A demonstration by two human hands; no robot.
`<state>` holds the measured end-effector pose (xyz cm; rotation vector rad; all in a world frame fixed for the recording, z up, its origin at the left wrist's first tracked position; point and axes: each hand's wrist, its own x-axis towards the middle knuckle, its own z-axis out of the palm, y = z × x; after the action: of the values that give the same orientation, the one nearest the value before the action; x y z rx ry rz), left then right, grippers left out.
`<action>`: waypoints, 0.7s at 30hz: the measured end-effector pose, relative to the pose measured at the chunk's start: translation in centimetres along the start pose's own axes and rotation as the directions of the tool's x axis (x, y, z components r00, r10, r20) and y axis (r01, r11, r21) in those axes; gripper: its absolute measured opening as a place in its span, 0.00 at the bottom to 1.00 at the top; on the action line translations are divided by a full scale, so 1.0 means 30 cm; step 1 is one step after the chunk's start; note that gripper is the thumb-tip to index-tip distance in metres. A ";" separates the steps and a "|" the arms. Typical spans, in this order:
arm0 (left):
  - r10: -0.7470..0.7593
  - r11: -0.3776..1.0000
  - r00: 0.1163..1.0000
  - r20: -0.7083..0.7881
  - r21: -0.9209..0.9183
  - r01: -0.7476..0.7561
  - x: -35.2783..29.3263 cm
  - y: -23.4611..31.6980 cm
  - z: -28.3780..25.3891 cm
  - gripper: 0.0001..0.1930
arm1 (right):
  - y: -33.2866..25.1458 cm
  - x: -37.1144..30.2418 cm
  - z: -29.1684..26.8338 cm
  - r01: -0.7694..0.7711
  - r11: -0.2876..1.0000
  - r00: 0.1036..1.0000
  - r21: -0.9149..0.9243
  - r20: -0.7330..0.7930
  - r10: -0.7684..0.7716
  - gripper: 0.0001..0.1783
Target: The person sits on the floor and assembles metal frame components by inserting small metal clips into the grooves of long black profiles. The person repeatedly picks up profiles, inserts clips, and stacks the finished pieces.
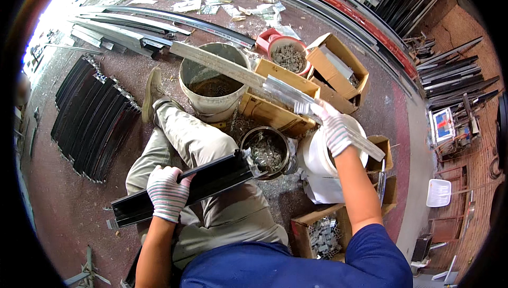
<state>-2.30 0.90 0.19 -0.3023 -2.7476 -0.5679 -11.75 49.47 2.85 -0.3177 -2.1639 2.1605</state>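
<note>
My left hand (168, 192), in a striped knit glove, is closed around a black metal profile (211, 182) lying slantwise across my lap. A shiny metal fitting (247, 155) sits at the profile's far right end. My right hand (334, 129), gloved alike, reaches over a long wooden plank (222, 68). Its fingers curl down at the end of a row of shiny, clear-looking strips (288, 93) on the plank; what the fingertips grip is hidden. Between the hands stands a metal pot (267, 155) of small silvery parts.
Around me are a large bucket (214, 105), a white tub (315, 161), a wooden box (270, 113), a red-rimmed bucket of screws (290, 57) and cardboard boxes, one with metal clips (324, 235). Black profiles (98, 121) lie stacked at left; long rails (174, 20) lie behind.
</note>
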 end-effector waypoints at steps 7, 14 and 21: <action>0.054 0.998 0.997 -0.056 -0.018 -0.055 0.012 0.073 0.033 0.17 | 0.040 -0.339 0.109 -0.241 0.969 0.952 -0.052 0.181 0.246 0.46; 0.088 0.996 0.994 -0.063 -0.014 -0.089 0.014 0.096 0.043 0.16 | 0.043 -0.394 0.190 -0.329 0.944 0.905 -0.026 0.276 0.323 0.46; 0.069 0.998 0.997 -0.040 0.013 -0.068 0.008 0.101 0.040 0.15 | 0.045 -0.387 0.177 -0.332 0.933 0.875 -0.140 0.323 0.360 0.47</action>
<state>-2.03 4.14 0.27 -0.3769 -2.6897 -0.5345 -1.29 42.02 2.59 -0.3850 -2.5579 2.4822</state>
